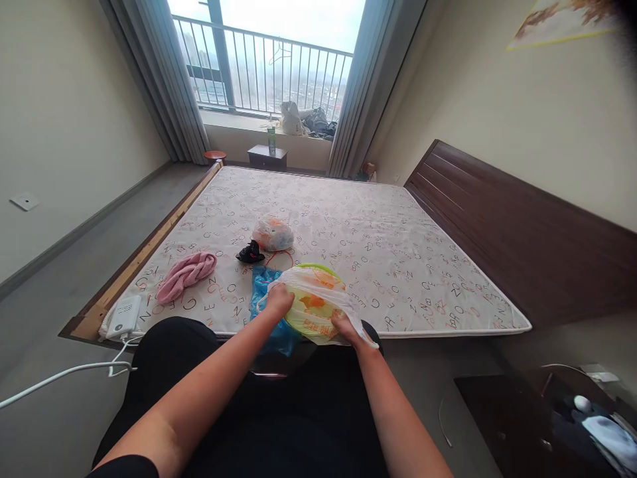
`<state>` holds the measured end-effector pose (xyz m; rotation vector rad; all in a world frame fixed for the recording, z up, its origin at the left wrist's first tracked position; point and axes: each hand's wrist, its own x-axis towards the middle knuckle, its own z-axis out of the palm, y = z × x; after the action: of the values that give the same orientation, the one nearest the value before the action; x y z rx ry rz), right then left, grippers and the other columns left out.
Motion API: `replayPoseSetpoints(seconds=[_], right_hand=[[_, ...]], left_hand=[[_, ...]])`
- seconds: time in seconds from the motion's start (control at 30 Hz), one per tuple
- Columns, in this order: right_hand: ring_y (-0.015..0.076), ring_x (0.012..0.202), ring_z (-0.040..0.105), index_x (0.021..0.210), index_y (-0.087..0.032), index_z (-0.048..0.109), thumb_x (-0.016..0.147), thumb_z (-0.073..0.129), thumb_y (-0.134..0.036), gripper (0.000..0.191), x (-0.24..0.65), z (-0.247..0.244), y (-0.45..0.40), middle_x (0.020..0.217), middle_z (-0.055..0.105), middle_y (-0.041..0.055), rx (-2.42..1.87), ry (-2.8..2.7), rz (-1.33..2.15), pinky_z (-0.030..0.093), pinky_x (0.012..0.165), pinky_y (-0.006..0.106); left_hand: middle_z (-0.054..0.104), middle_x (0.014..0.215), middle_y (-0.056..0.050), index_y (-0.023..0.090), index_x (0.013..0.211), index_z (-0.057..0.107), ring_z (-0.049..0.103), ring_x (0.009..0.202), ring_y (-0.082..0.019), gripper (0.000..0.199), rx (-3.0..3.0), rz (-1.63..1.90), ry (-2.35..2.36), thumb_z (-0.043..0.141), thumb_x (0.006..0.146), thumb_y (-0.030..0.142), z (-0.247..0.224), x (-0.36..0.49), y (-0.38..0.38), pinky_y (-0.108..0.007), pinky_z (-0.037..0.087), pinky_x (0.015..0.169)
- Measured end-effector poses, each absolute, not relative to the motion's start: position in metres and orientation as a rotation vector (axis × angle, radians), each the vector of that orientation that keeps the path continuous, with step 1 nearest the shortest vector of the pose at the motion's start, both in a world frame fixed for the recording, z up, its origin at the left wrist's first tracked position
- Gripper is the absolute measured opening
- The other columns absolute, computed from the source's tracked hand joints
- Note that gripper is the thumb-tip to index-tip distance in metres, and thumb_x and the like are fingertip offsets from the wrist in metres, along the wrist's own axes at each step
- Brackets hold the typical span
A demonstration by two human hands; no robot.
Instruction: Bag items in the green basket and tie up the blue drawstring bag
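A thin white plastic bag [352,304] with orange print is stretched over a round lime-green item [321,267] at the mattress's near edge; its exact kind is hidden by the bag. My left hand [279,301] is closed on the bag's left edge. On the opposite side my right hand [347,326] grips the bag, its fingers partly covered by the film. Beneath and to the left lies a crumpled blue plastic bag [261,282]. Just beyond it are a small black bag [250,253] and a filled, printed plastic bag [273,234].
The mattress [388,259] fills the middle, with a wooden headboard [497,219] on the right. At left lie a twisted pink towel [186,275] and a white corded box [124,315]. A dark nightstand [267,158] carries a green bottle [271,141] near the window.
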<state>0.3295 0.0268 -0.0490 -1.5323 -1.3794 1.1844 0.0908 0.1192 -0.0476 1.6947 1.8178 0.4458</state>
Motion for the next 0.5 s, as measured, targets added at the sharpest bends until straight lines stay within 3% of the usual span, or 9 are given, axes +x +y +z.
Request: replayPoseSetpoints(seconds=[0.13, 0.2, 0.37, 0.5], right_hand=[[0.0279, 0.121, 0.062, 0.111, -0.019, 0.073, 0.078, 0.063, -0.037, 0.039, 0.338, -0.032, 0.045, 0.119, 0.073, 0.0087, -1.592, -1.443, 0.905, 0.038, 0.119, 0.045], [0.0278, 0.116, 0.064, 0.103, -0.016, 0.074, 0.087, 0.057, -0.046, 0.038, 0.338, -0.026, 0.062, 0.111, 0.074, 0.0113, -1.644, -1.367, 0.87, 0.038, 0.117, 0.045], [0.0251, 0.098, 0.069, 0.1, -0.016, 0.072, 0.096, 0.048, -0.047, 0.039, 0.335, -0.024, 0.103, 0.101, 0.075, 0.0103, -1.713, -1.272, 0.967, 0.052, 0.1, 0.041], [0.0241, 0.077, 0.072, 0.113, -0.014, 0.068, 0.1, 0.045, -0.049, 0.044, 0.345, -0.026, 0.121, 0.092, 0.076, 0.011, -1.672, -1.061, 1.42, 0.06, 0.079, 0.041]], left_hand=[[0.069, 0.12, -0.02, 0.012, 0.112, 0.069, 0.062, 0.119, -0.032, 0.039, 1.707, 0.438, 1.796, 0.061, 0.075, 0.009, -0.052, 0.085, 0.119, -0.037, 0.046, 0.101], [0.071, 0.119, -0.018, 0.013, 0.112, 0.071, 0.062, 0.118, -0.032, 0.04, 1.735, 0.463, 1.726, 0.062, 0.073, 0.008, -0.052, 0.087, 0.114, -0.037, 0.046, 0.101], [0.07, 0.122, -0.016, 0.015, 0.129, 0.065, 0.061, 0.119, -0.031, 0.059, 1.737, 0.572, 1.595, 0.069, 0.071, 0.013, -0.053, 0.092, 0.105, -0.036, 0.048, 0.102], [0.068, 0.127, -0.014, 0.012, 0.143, 0.052, 0.064, 0.115, -0.028, 0.083, 1.549, 0.667, 1.412, 0.069, 0.062, 0.006, -0.059, 0.078, 0.114, -0.034, 0.051, 0.1]])
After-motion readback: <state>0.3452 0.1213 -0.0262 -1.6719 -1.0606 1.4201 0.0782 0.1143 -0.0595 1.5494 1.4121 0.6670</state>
